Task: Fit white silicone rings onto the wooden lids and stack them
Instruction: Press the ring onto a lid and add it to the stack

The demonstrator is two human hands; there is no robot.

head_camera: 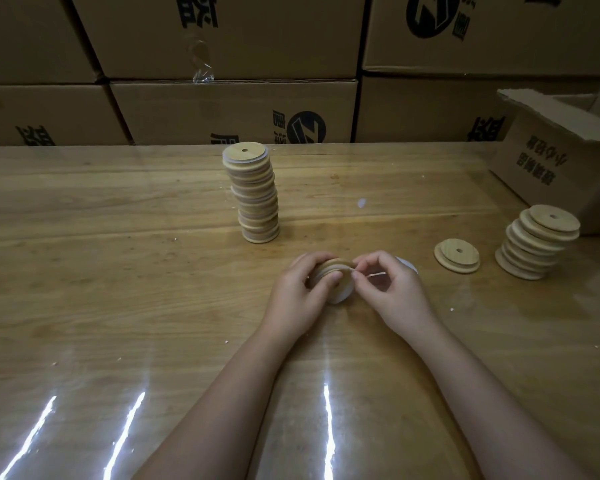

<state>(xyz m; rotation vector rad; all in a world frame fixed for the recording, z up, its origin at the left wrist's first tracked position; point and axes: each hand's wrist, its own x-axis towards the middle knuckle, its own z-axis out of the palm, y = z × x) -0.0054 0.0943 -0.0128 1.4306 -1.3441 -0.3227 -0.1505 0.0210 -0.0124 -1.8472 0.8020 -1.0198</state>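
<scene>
My left hand point(300, 289) grips a round wooden lid point(336, 265) just above the table, tilted on edge. A white silicone ring point(342, 295) hangs partly round the lid's lower rim. My right hand point(392, 289) pinches the ring at the lid's upper right edge; more white shows behind its knuckles. A tall leaning stack of ringed lids point(255, 194) stands behind my hands. To the right lie a single bare lid point(458, 255) and a shorter stack of bare lids point(537, 242).
The wooden table point(118, 271) carries a glossy clear cover. An open cardboard box point(565, 157) sits at the far right. A wall of stacked cartons point(229, 109) closes off the table's back edge. A small white scrap point(361, 203) lies mid-table.
</scene>
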